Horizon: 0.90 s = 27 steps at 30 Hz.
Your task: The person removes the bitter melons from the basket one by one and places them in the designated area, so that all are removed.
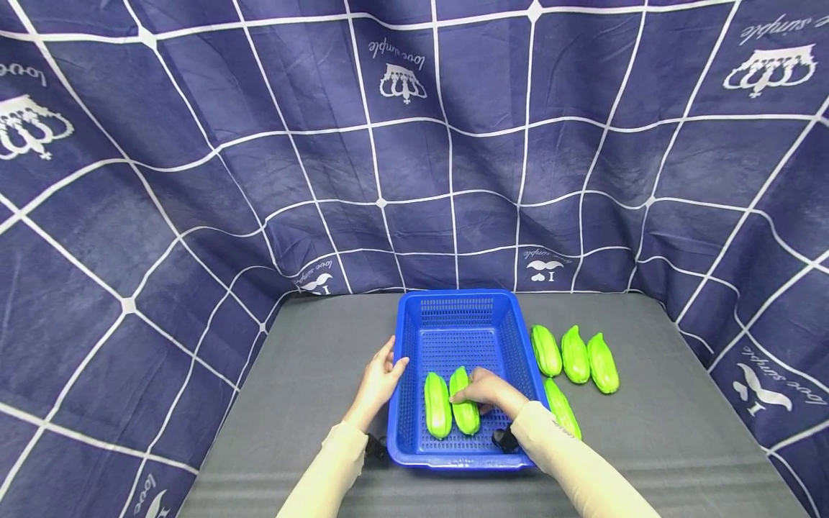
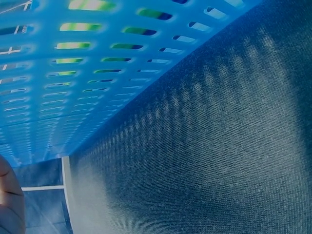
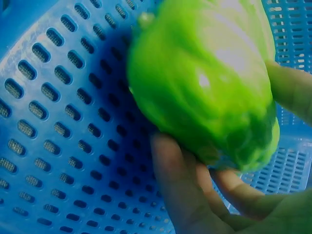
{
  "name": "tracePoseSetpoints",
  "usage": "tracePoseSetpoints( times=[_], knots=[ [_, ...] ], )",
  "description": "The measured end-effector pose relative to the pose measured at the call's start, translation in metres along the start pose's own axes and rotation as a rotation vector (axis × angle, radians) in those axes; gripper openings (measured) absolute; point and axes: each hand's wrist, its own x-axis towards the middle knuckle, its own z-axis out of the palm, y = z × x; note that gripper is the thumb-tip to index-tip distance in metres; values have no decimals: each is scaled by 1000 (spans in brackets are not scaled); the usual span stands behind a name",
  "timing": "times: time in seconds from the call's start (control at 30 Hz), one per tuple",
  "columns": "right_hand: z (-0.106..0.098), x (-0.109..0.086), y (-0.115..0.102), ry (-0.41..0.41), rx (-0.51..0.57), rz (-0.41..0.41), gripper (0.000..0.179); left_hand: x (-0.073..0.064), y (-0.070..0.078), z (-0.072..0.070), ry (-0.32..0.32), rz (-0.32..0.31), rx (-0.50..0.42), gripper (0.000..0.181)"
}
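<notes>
My right hand (image 1: 488,388) reaches into a blue perforated plastic basket (image 1: 460,294) and grips a long bright-green squash-like vegetable (image 1: 465,419). In the right wrist view, its fingers (image 3: 180,183) curve under the glossy green body, with the thumb on the other side. Left of it, a second green vegetable (image 1: 437,406) lies lengthwise on the basket floor. My left hand (image 1: 378,378) holds the basket's left rim, thumb over the edge. The left wrist view shows mostly the basket's slotted outer wall (image 2: 97,73), with part of one finger at the lower left.
Outside the basket to the right, three more green vegetables (image 1: 575,356) lie side by side on the grey table (image 1: 324,345). Another one (image 1: 565,411) lies nearer me, partly behind the right sleeve. A dark blue checked cloth (image 1: 414,165) hangs behind and at both sides.
</notes>
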Motion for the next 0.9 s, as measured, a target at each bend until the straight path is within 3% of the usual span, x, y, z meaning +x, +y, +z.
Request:
tracePoseSetpoints(
  times=[0.27, 0.43, 0.6, 0.9],
  knots=[
    [-15, 3, -9, 69, -46, -66, 65, 0, -1, 0, -4, -9, -18, 59],
    [-27, 2, -17, 163, -117, -149, 67, 0, -1, 0, -3, -5, -13, 59],
    [-41, -2, -25, 231, -99, -211, 70, 0, -1, 1, -7, -9, -11, 59],
    [-70, -16, -28, 270, -53, -246, 74, 0, -2, 0, -5, 2, -4, 59]
  ],
)
